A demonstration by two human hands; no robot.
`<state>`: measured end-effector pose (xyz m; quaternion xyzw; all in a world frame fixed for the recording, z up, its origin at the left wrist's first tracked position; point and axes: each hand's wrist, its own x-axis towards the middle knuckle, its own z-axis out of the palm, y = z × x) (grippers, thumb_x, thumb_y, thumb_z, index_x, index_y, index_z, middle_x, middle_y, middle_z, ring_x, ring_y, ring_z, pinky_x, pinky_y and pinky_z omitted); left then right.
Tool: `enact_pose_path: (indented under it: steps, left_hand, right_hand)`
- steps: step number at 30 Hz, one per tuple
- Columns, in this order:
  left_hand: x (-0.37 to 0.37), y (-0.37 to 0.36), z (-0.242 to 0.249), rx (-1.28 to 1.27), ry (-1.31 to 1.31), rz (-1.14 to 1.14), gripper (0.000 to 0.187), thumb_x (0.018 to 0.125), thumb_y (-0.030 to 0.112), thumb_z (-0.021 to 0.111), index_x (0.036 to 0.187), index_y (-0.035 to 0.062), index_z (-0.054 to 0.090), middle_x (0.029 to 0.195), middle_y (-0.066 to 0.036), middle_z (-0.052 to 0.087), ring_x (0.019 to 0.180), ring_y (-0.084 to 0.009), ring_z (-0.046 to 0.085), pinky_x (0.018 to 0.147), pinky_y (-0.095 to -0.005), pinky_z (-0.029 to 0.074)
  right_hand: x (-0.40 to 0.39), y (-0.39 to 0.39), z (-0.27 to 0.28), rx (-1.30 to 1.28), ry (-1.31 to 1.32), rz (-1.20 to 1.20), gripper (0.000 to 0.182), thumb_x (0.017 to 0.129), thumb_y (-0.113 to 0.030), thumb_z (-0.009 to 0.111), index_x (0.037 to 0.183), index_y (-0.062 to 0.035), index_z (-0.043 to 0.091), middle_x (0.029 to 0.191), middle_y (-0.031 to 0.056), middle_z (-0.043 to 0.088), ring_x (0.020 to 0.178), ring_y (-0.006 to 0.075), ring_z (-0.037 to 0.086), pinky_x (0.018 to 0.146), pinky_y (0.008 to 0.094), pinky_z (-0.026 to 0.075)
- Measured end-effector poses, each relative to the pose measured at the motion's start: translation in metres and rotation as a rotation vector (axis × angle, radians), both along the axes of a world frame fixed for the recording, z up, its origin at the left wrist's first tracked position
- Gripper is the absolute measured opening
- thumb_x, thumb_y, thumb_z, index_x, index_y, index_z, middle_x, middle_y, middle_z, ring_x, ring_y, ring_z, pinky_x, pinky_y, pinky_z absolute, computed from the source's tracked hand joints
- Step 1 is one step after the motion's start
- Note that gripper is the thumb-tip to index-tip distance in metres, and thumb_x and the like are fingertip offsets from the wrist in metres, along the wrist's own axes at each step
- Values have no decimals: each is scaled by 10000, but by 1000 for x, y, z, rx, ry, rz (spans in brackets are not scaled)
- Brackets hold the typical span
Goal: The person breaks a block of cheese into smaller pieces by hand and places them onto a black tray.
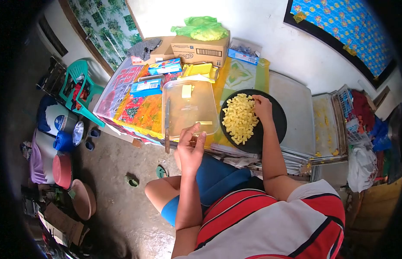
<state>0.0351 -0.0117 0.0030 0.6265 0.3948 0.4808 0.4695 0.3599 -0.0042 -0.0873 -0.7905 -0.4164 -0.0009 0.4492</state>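
My left hand [191, 149] hovers at the near edge of a clear plastic tray [175, 116], fingers loosely curled and thumb apart, with nothing visible in it. Close to its fingertips lies a pale yellow strip [204, 123], cheese-like; a yellow block [187, 91] sits farther back on the tray. A knife [167, 125] rests along the tray's left side, its wooden handle toward me. My right hand [263, 108] reaches over a round black pan [275, 125], fingers drawn together at a heap of small yellow cubes [239, 118]. Whatever is between those fingertips is hidden.
Blue packets [147, 86], a yellow slatted tool [200, 71] and cardboard boxes [198, 49] stand at the back of the table. Metal trays [291, 112] are on the right. A green chair [80, 82] and basins [83, 198] stand on the left floor.
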Motion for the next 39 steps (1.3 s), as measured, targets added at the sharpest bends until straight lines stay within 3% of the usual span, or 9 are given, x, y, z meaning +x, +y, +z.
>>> enact_pose_path:
  steps: [6, 12, 18, 21, 24, 26, 28, 34, 39]
  left_hand:
    - [-2, 5, -9, 9, -37, 0, 230, 850, 80, 656, 1071, 19, 645, 975, -21, 622, 650, -49, 555, 580, -193, 460]
    - [-6, 7, -8, -77, -132, -9, 240, 871, 25, 618, 1103, -36, 616, 974, -22, 588, 688, -57, 514, 633, -197, 431]
    - [-14, 10, -11, -121, -159, 30, 233, 871, 43, 627, 1092, -32, 625, 884, -19, 614, 647, -57, 508, 592, -202, 431]
    - [-19, 14, -19, -111, -216, 48, 227, 875, 56, 627, 1085, -30, 630, 855, -20, 619, 648, -59, 512, 586, -204, 433]
    - [-20, 22, -35, -89, -259, 66, 224, 881, 71, 626, 1083, -26, 632, 857, -23, 620, 655, -62, 518, 585, -205, 438]
    - [-20, 22, -36, -93, -261, 75, 223, 885, 81, 626, 1082, -23, 634, 862, -23, 620, 660, -63, 522, 584, -204, 440]
    - [-22, 16, -27, -129, -259, 67, 225, 885, 87, 629, 1083, -21, 634, 866, -23, 621, 661, -63, 525, 586, -203, 444]
    - [-37, 17, -31, -158, -237, 89, 238, 881, 105, 639, 1080, -26, 633, 887, -29, 623, 654, -65, 533, 594, -203, 454]
    - [-37, 19, -31, -193, -246, 124, 280, 885, 146, 642, 1102, -29, 621, 897, -39, 631, 674, -72, 545, 613, -209, 463]
  right_hand:
    - [-9, 3, 9, 63, 107, 21, 230, 837, -209, 620, 974, -35, 680, 908, 128, 678, 841, 271, 646, 775, 340, 495]
    - [-45, 6, 30, -58, -143, 39, 251, 828, -328, 634, 924, -104, 691, 1002, 83, 625, 987, 296, 554, 841, 431, 431]
    - [-46, 10, 28, -226, -258, -93, 218, 805, -269, 663, 942, -99, 679, 1021, 79, 627, 983, 284, 567, 835, 438, 432]
    - [-54, 11, 31, -77, -276, -65, 178, 765, -244, 683, 894, -123, 675, 970, 72, 619, 939, 295, 565, 817, 444, 430]
    - [-78, 20, 35, 105, -271, 177, 210, 739, -212, 697, 925, -120, 669, 960, 83, 631, 918, 303, 573, 804, 429, 439]
    - [-102, 25, 29, 54, -129, 437, 248, 730, -214, 698, 957, -119, 667, 929, 89, 652, 895, 307, 585, 796, 417, 443]
    - [-129, 27, 23, -68, -220, 585, 274, 730, -206, 692, 989, -119, 670, 906, 91, 672, 887, 306, 597, 791, 420, 446]
    - [-168, 38, -5, -171, -381, 578, 282, 764, -182, 668, 1039, -120, 669, 967, 104, 674, 849, 303, 619, 777, 432, 468]
    - [-177, 36, 11, -90, 442, 747, 393, 810, -80, 645, 1196, -72, 574, 1000, 106, 644, 829, 184, 638, 712, 334, 513]
